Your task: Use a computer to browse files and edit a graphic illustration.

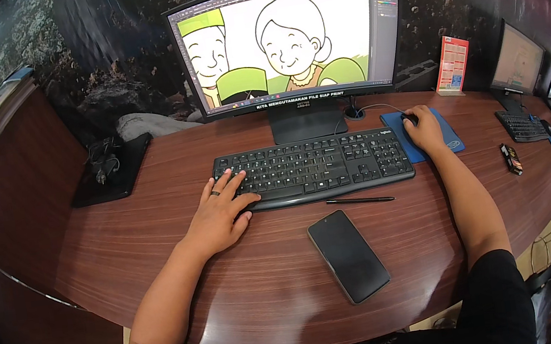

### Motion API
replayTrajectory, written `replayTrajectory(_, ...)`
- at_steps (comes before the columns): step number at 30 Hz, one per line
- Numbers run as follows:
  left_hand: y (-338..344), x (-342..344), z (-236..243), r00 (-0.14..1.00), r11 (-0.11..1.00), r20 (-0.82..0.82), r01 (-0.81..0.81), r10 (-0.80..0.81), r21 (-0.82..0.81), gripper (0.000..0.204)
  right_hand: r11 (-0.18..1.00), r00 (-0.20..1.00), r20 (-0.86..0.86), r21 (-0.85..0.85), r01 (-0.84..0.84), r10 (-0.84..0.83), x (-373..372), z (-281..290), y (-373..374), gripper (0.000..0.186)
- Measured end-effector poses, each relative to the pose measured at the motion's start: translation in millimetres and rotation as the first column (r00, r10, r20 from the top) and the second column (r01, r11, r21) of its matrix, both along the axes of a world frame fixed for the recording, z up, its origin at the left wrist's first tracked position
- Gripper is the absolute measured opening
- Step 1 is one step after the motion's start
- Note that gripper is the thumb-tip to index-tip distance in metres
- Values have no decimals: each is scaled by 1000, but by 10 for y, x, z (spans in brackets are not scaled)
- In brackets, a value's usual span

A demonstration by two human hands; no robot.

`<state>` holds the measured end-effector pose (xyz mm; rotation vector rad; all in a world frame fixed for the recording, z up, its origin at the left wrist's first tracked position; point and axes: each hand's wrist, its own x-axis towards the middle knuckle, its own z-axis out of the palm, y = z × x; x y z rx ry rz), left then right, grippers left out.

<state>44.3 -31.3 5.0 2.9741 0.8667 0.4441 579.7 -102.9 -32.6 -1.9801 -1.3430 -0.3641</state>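
Observation:
My left hand (217,213) rests over the left end of a black keyboard (317,170), fingers spread on the keys, with a dark ring on one finger. At the right, my right hand (425,130) is wrapped over a black computer mouse (409,117), mostly hidden under the fingers, on a blue mouse pad (451,140). Behind the keyboard stands a curved monitor (287,45) showing a cartoon drawing of two smiling figures in an editing window. A black stylus pen (361,200) lies just below the keyboard. Nearer to me lies a dark-screened smartphone (349,255).
A black drawing tablet or flat pad (125,181) with a coiled cable (105,159) lies at the left. A red desk calendar (452,65) stands right of the monitor. Farther right are a second monitor (517,58), another keyboard (522,124) and a small dark box (511,159).

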Motion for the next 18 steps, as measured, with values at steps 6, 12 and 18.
replayTrajectory(6,2,2,-23,1000,1000,12,8,-8,-14,37,1000,999,-35,9,-10,10,4,7,-3,27)
replayTrajectory(12,81,-43,-94,990,998,136,-23,31,-64,44,1000,1000,1,4,-16,16,-45,-4,10,29)
replayTrajectory(18,215,-53,-196,845,850,207,-419,494,-317,98,1000,1000,2,-12,-12,12,27,-38,19,29)
